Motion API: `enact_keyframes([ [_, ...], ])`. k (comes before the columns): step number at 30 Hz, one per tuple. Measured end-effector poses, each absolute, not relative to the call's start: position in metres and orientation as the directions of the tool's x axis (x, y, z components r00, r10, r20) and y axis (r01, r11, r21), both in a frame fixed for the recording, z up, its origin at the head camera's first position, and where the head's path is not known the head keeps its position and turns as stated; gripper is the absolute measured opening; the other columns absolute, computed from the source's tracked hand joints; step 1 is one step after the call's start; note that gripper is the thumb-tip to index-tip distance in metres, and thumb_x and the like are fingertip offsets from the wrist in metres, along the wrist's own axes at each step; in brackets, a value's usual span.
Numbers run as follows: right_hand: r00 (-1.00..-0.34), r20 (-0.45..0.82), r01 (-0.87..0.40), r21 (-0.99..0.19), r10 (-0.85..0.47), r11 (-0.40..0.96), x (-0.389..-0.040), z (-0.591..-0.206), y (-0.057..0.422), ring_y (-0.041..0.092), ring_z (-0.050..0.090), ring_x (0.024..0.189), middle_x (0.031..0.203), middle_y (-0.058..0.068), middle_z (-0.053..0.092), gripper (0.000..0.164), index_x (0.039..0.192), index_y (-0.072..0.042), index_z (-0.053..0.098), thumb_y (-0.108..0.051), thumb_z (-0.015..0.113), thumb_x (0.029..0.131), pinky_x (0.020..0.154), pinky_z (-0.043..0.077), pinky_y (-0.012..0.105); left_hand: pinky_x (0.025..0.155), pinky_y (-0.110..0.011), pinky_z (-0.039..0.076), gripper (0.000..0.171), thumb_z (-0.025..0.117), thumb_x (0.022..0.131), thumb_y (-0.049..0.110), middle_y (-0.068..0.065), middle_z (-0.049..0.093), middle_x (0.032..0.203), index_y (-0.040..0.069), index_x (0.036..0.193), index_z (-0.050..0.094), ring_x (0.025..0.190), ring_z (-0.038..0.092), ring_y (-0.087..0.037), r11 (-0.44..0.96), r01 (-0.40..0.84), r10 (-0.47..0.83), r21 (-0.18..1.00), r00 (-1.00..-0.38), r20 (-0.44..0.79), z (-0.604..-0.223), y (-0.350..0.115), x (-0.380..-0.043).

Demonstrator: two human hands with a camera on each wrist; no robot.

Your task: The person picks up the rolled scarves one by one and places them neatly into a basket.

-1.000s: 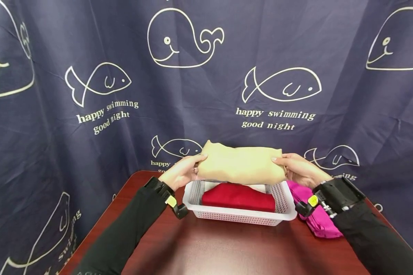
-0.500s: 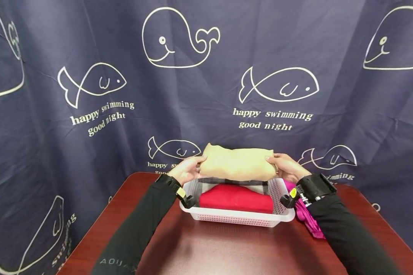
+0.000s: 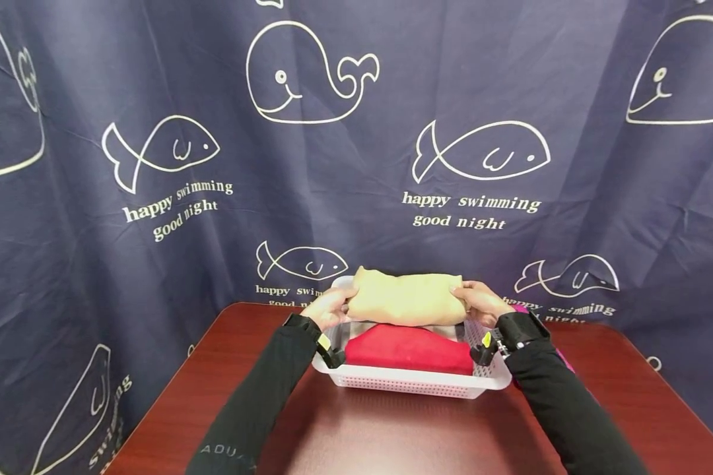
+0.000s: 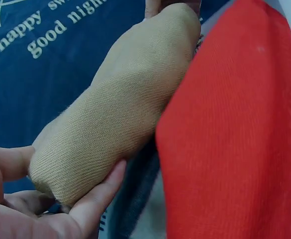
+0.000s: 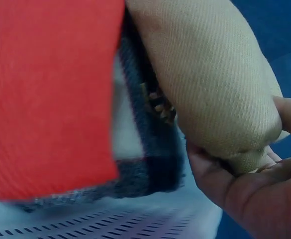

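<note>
Both ends pinched by left hand (image 3: 328, 309) and right hand (image 3: 482, 303), the roll (image 3: 405, 300) has sunk, bringing my work closer to the basket (image 3: 404, 384).

Looking forward and down from the head, standing well back, taking in desk (image 3: 356, 435) and patterned curtain (image 3: 344, 178)! Over to the left wrist, in tight, sighting along the beige roll (image 4: 115, 104); equally tight at the right wrist, facing in from the opposite end. Sharing beige roll and red cloth (image 5: 48, 99) across all three!
</note>
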State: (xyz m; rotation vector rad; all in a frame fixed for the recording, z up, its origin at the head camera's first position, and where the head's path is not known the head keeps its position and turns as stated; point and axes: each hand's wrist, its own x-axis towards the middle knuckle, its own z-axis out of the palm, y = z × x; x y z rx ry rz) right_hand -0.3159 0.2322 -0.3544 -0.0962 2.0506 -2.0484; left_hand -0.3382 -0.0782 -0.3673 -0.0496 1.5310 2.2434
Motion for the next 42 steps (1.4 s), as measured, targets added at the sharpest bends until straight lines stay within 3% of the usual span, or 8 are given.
enact_keyframes([
  [6, -0.984, -0.096, 0.093, -0.995, -0.148, 0.028, -0.314, -0.370, 0.229, 0.008, 0.060, 0.067, 0.078, -0.002, 0.059, 0.034, 0.129, 0.013, 0.031, -0.004, 0.037, 0.099, 0.061, 0.052, 0.027, 0.103, -0.054, 0.032, 0.032, 0.038, 0.100, 0.005, -0.016, 0.049, 0.113, -0.009, 0.130, 0.041, 0.122, 0.042, -0.036, -0.303, -0.353, 0.294, 0.885, -0.918, -0.266, -0.375, -0.073, -0.336],
  [16, -0.994, -0.099, 0.097, -0.994, -0.049, 0.054, -0.312, -0.376, 0.220, 0.008, 0.054, 0.062, 0.073, 0.000, 0.053, 0.013, 0.105, 0.006, 0.043, -0.001, 0.037, 0.097, 0.058, 0.048, 0.027, 0.093, -0.056, 0.041, 0.033, 0.046, 0.098, 0.008, -0.025, 0.055, 0.119, -0.012, 0.125, 0.047, 0.112, 0.054, -0.035, -0.282, -0.349, 0.242, 0.894, -0.927, -0.285, -0.423, -0.069, -0.381],
  [20, -0.994, -0.096, 0.092, -0.993, -0.052, 0.078, -0.311, -0.376, 0.219, 0.009, 0.053, 0.067, 0.080, 0.002, 0.050, 0.016, 0.108, 0.009, 0.040, 0.000, 0.032, 0.096, 0.062, 0.047, 0.029, 0.097, -0.056, 0.038, 0.033, 0.040, 0.100, 0.007, -0.022, 0.056, 0.113, -0.013, 0.125, 0.044, 0.108, 0.055, -0.033, -0.230, -0.354, 0.161, 0.906, -0.932, -0.324, -0.407, -0.065, -0.362],
  [27, -0.984, -0.177, 0.178, -0.979, 0.010, 0.097, -0.312, -0.379, 0.218, 0.011, 0.047, 0.070, 0.076, 0.000, 0.044, 0.017, 0.092, -0.004, 0.041, -0.009, 0.027, 0.097, 0.066, 0.044, 0.030, 0.101, -0.054, 0.035, 0.037, 0.034, 0.099, 0.005, -0.027, 0.049, 0.129, -0.014, 0.131, 0.037, 0.121, 0.048, -0.037, -0.151, -0.390, 0.254, 0.908, -0.903, -0.346, -0.398, -0.073, -0.346],
  [33, -0.977, -0.213, 0.212, -0.972, -0.001, 0.100, -0.305, -0.372, 0.223, 0.011, 0.043, 0.063, 0.069, 0.000, 0.037, 0.024, 0.085, -0.006, 0.039, -0.019, 0.026, 0.100, 0.064, 0.044, 0.031, 0.093, -0.056, 0.041, 0.014, 0.048, 0.089, 0.001, -0.021, 0.055, 0.111, -0.005, 0.100, 0.051, 0.103, 0.056, -0.032, -0.095, -0.369, 0.334, 0.924, -0.886, -0.320, -0.425, -0.095, -0.376],
  [36, -0.975, -0.223, 0.220, -0.967, -0.010, 0.130, -0.301, -0.362, 0.229, 0.010, 0.043, 0.060, 0.083, 0.012, 0.046, 0.036, 0.106, 0.011, 0.041, -0.019, 0.024, 0.100, 0.064, 0.047, 0.029, 0.099, -0.056, 0.036, 0.009, 0.045, 0.089, -0.004, -0.027, 0.045, 0.127, -0.004, 0.096, 0.049, 0.115, 0.047, -0.038, -0.092, -0.356, 0.274, 0.930, -0.907, -0.320, -0.382, -0.098, -0.342],
  [38, -0.972, -0.235, 0.231, -0.960, -0.012, 0.159, -0.301, -0.356, 0.235, 0.011, 0.048, 0.064, 0.101, 0.021, 0.045, 0.048, 0.129, 0.017, 0.025, -0.021, 0.022, 0.101, 0.066, 0.049, 0.028, 0.102, -0.053, 0.034, 0.009, 0.042, 0.090, -0.004, -0.025, 0.045, 0.123, -0.003, 0.095, 0.049, 0.113, 0.047, -0.036, -0.064, -0.314, 0.232, 0.947, -0.928, -0.291, -0.352, -0.101, -0.317],
  [42, -0.977, -0.213, 0.206, -0.958, -0.012, 0.201, -0.302, -0.346, 0.251, 0.013, 0.056, 0.069, 0.120, 0.033, 0.041, 0.059, 0.144, 0.014, 0.005, -0.024, 0.021, 0.102, 0.072, 0.053, 0.028, 0.103, -0.050, 0.035, 0.013, 0.042, 0.091, -0.004, -0.020, 0.045, 0.112, -0.005, 0.102, 0.050, 0.107, 0.049, -0.032, -0.012, -0.201, 0.238, 0.980, -0.952, -0.192, -0.341, -0.116, -0.314],
])
